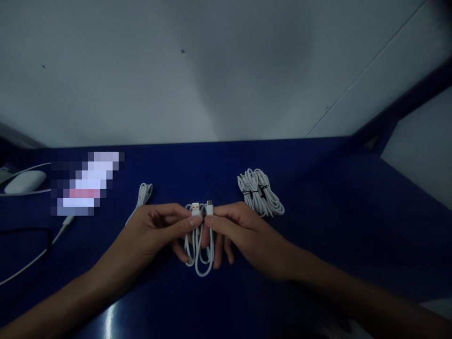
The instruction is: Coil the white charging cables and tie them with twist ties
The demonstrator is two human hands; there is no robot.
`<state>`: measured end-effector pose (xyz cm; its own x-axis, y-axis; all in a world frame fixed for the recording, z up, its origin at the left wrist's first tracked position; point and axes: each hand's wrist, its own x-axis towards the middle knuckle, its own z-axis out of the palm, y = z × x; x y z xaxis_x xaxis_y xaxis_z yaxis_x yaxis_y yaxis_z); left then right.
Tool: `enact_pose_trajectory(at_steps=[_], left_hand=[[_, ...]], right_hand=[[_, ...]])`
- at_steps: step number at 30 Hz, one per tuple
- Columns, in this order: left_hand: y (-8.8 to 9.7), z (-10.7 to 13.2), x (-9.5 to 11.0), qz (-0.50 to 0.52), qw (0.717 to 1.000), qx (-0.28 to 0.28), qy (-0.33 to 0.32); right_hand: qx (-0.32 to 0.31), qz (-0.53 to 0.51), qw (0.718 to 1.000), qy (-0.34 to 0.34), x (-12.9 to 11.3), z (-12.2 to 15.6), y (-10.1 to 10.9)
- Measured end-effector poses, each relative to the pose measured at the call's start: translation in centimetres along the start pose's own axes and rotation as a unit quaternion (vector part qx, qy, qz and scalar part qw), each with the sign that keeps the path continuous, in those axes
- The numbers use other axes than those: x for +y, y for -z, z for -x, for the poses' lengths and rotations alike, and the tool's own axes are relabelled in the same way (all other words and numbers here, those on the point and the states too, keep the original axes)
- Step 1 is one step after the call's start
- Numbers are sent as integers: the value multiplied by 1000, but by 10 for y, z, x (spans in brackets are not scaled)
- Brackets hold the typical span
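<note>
A white USB cable [203, 268], gathered into loops, is held between both hands above the blue table. My left hand [158, 230] pinches its USB-A plug between thumb and fingers, the metal end pointing away from me. Beside it, my right hand [240, 230] grips the smaller plug at the cable's other end, also pointing away. The two plugs sit side by side, a little apart. The loops hang down toward me, with fingers of both hands behind them.
Tied bundles of white cable [261, 193] lie at the right, bound with black ties. Another coiled white cable [144, 194] rests behind my left hand. Farther left are a pixelated bright screen [90, 181], a white rounded case [26, 182] and a plugged-in cord [52, 242]. A pale wall [141, 84] rises behind the table.
</note>
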<state>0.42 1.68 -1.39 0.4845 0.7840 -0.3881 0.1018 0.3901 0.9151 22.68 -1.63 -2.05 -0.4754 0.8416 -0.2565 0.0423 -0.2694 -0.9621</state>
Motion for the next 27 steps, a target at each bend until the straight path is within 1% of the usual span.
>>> enact_pose_trajectory(at_steps=[8,14,27], left_hand=[[2,-1,-1,12,1000,4,5],[5,0,-7,13,1000,-5,-2],[2,-2,-7,29,1000,-4,-7]], right_hand=[[-2,-8,1000,-11,1,-3,0],[12,23,1000,-6,2,-3,-2],[13,36,999,-2,-1,-2,-2]])
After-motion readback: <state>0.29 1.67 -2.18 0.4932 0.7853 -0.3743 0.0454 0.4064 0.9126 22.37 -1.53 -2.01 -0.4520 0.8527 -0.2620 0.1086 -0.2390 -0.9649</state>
